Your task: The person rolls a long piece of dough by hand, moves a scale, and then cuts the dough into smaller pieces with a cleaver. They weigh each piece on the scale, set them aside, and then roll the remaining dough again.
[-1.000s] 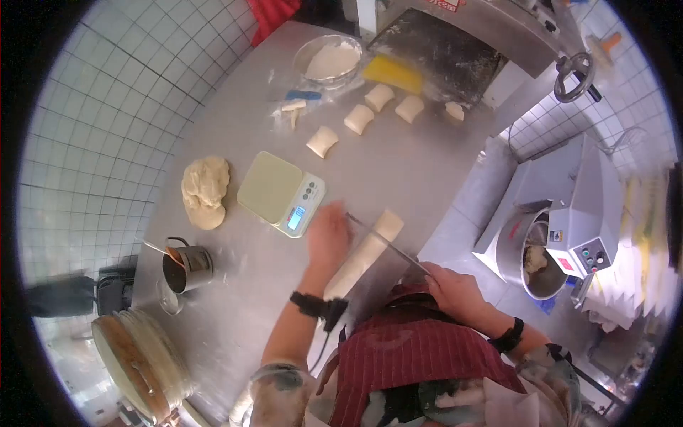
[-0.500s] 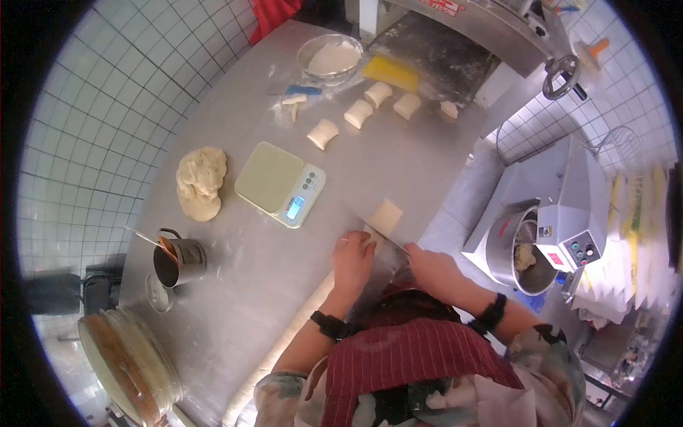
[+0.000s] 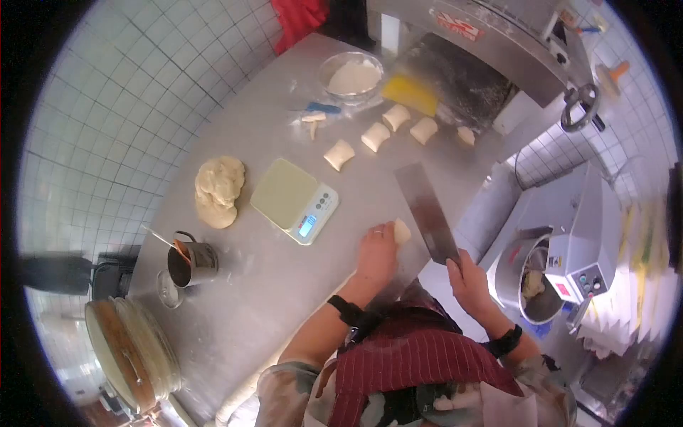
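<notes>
My right hand (image 3: pixel 467 283) is closed round the handle of a cleaver (image 3: pixel 425 206), its broad blade raised and pointing away from me over the steel table. My left hand (image 3: pixel 377 252) has its fingers curled over a small piece of dough (image 3: pixel 403 231), whose end shows beyond the fingertips. A long dough roll (image 3: pixel 302 329) runs from under my left wrist toward the near edge, partly hidden by my arm. Left of my hands stands a kitchen scale (image 3: pixel 286 192) with a lit display and a bare plate. Beside it rests a large lump of dough (image 3: pixel 218 191).
Several cut dough pieces (image 3: pixel 376 136) lie farther back, near a yellow scraper (image 3: pixel 410 95) and a bowl of flour (image 3: pixel 354 77). A metal mug (image 3: pixel 203 262) and stacked round boards (image 3: pixel 135 352) sit at left. A dough mixer (image 3: pixel 583 235) stands right, a larger machine (image 3: pixel 484 43) behind.
The cleaver has come up off the dough and swung to the right. My left hand has moved forward onto the cut dough piece. The whole view has shifted slightly.
</notes>
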Demonstrator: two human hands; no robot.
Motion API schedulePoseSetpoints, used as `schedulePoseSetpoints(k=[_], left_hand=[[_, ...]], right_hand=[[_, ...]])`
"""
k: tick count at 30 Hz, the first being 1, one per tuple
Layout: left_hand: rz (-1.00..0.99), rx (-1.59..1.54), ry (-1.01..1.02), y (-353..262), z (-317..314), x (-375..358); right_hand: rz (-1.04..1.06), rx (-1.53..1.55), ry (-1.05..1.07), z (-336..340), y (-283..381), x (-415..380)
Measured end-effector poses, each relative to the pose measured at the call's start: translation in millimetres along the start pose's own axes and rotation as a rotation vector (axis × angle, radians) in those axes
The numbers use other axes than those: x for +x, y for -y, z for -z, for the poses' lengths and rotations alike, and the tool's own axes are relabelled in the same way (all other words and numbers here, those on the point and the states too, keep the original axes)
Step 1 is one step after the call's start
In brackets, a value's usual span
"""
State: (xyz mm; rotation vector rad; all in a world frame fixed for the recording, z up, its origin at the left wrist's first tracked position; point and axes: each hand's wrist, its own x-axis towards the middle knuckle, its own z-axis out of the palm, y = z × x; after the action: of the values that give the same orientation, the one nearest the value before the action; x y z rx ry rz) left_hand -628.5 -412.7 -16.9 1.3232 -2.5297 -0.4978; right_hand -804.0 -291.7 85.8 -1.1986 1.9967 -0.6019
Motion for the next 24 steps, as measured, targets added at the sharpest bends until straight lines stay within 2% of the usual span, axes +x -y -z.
schedulePoseSetpoints(k=[1, 3, 5, 7, 8, 10, 11, 13, 14, 16, 19, 22, 24], left_hand=[[-0.077, 0.012, -0.063, 8.5, 7.4, 3.2], [0.092, 0.115, -0.014, 31.1, 39.5, 21.8], [0.318, -0.018, -0.208, 58.4, 79.2, 37.8], [0.260, 0.091, -0.392, 112.7, 88.5, 40.3], [0.277, 0.107, -0.406, 130.1, 89.2, 37.5], [0.432, 0.178, -0.239, 149.1, 98.6, 35.1], [0.445, 0.187, -0.254, 154.6, 100.2, 32.8], [0.482, -0.095, -0.269, 145.8, 114.2, 25.0], [0.499, -0.092, -0.278, 142.4, 122.6, 21.5], [0.492, -0.084, -0.574, 137.0, 135.3, 12.5], [0.552, -0.194, -0.681, 144.1, 140.7, -8.5], [0.666, -0.216, -0.666, 141.1, 139.5, -22.7], [0.657, -0.208, -0.675, 141.0, 135.6, -26.5]], right_hand=[[0.014, 0.001, 0.009, 0.2, -3.7, 1.8], [-0.033, 0.002, -0.014, 0.8, -15.1, 5.3], [0.012, 0.050, -0.026, 1.7, -21.0, 4.9], [-0.003, 0.039, -0.040, 2.0, -25.6, 9.2], [-0.008, 0.028, -0.037, 2.2, -26.0, 11.3], [-0.023, 0.031, -0.005, 6.0, -18.8, 14.9], [-0.061, 0.030, 0.010, 6.9, -17.0, 17.8], [0.001, 0.008, 0.001, 5.5, -18.3, 24.0], [0.013, 0.014, 0.004, 6.2, -16.2, 27.1], [0.034, 0.013, 0.023, 5.4, -14.9, 31.9], [0.081, -0.022, 0.036, 2.2, -20.5, 41.0], [0.081, -0.072, 0.084, -1.2, -25.1, 46.6], [0.278, -0.063, 0.013, -3.2, -26.0, 48.4]])
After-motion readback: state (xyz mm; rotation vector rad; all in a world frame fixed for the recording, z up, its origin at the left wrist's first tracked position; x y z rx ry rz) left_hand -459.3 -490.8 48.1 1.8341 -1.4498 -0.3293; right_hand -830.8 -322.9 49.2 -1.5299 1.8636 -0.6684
